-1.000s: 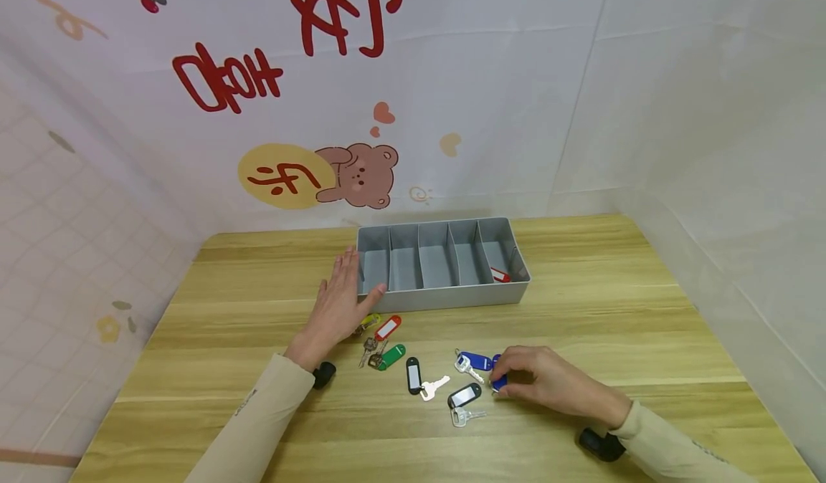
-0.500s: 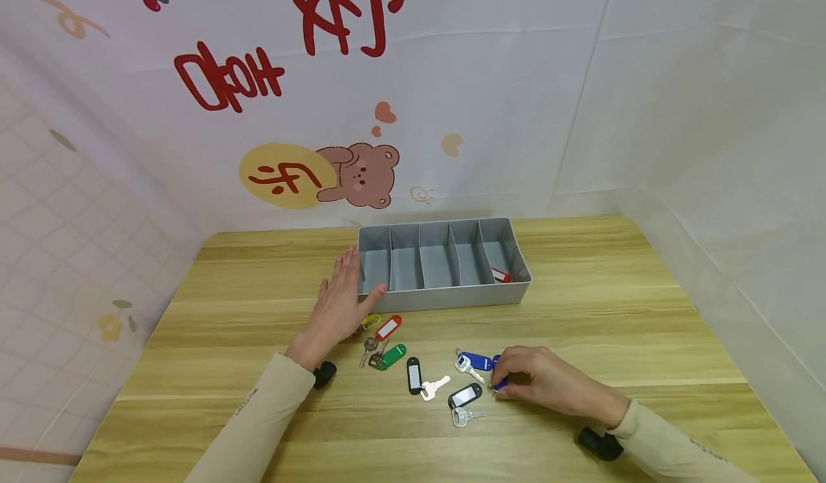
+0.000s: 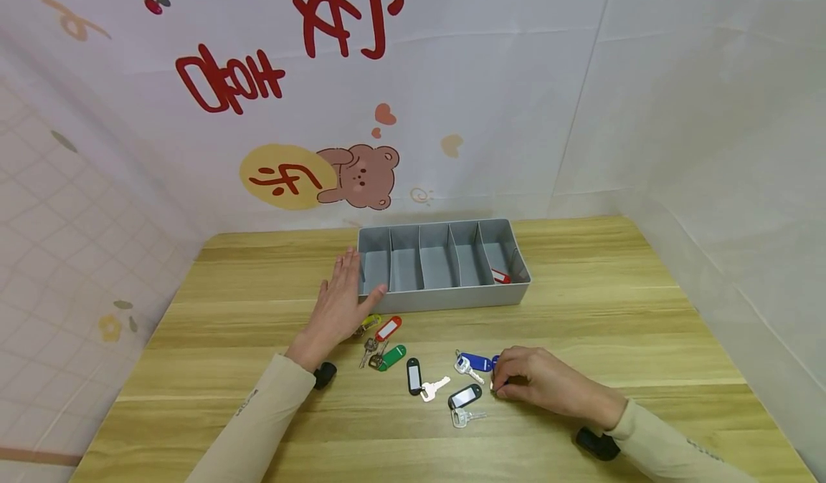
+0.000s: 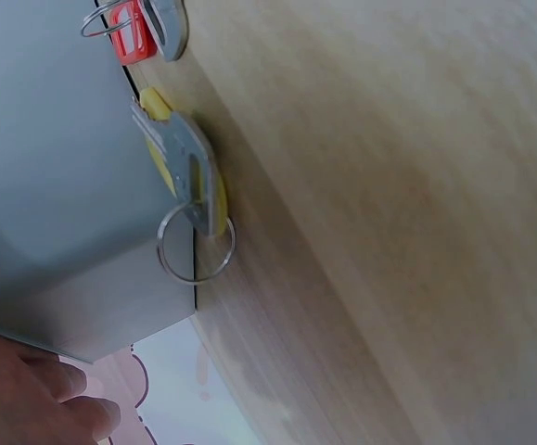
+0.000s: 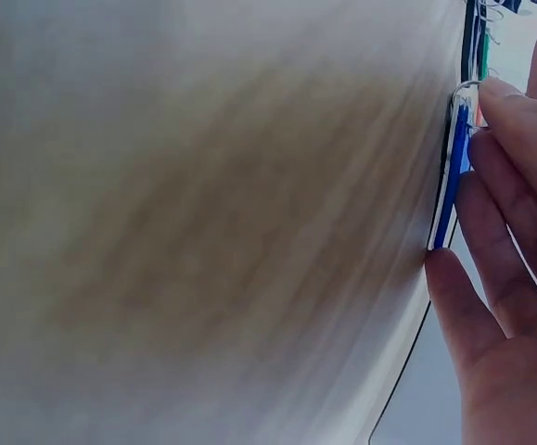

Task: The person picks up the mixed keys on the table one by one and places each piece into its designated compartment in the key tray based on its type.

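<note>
My left hand [image 3: 338,300] rests with straight fingers against the left end of a grey five-section tray [image 3: 445,299], thumb over the front rim. Beside the tray, in the left wrist view, lies a key with a yellow tag [image 4: 220,199] and a metal ring. On the table at right, my right hand [image 3: 548,379] pinches a blue key tag [image 5: 452,176] at its ring end, thumb and index finger by the metal ring [image 5: 465,85]. The other fingers touch along the tag, hiding most of it in the head view. Another blue key tag [image 3: 475,362] with a silver key lies just left.
Two black key tags [image 3: 464,396] with silver keys lie left of my right hand. A green tag [image 3: 392,357] and a red tag [image 3: 388,328] with keys lie below the tray. Another red tag [image 3: 500,276] sits in its rightmost section. A printed cloth stands behind.
My right fingers have shifted slightly over the blue key tag, so less of it shows in the head view. My left hand has stayed on the tray.
</note>
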The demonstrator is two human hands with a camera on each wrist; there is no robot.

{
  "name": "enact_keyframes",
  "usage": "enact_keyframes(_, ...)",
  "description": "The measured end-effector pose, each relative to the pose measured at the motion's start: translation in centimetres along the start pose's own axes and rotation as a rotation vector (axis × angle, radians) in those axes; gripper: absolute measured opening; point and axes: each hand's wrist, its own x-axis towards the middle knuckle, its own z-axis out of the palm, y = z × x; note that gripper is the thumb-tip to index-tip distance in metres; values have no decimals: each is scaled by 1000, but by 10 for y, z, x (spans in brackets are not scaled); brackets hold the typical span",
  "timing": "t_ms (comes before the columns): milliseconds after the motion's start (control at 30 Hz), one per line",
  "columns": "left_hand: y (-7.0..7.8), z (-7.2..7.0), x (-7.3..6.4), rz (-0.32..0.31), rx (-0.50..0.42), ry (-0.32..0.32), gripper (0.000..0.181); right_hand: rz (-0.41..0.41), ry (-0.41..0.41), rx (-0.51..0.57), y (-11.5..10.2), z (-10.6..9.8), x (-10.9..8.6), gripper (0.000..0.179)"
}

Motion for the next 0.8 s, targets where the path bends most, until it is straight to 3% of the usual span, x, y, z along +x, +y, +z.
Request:
enact_keyframes(367,-1,1,0,3,1,6,96,-53,103,-69,-3,-6,1,15)
enact_keyframes(633,-2,1,0,1,2,6,97,23,182,-45,-6,-17,3,17)
enact_keyframes(800,-2,1,0,5,1,10,97,-5,259,-38,-5,-20,7,24)
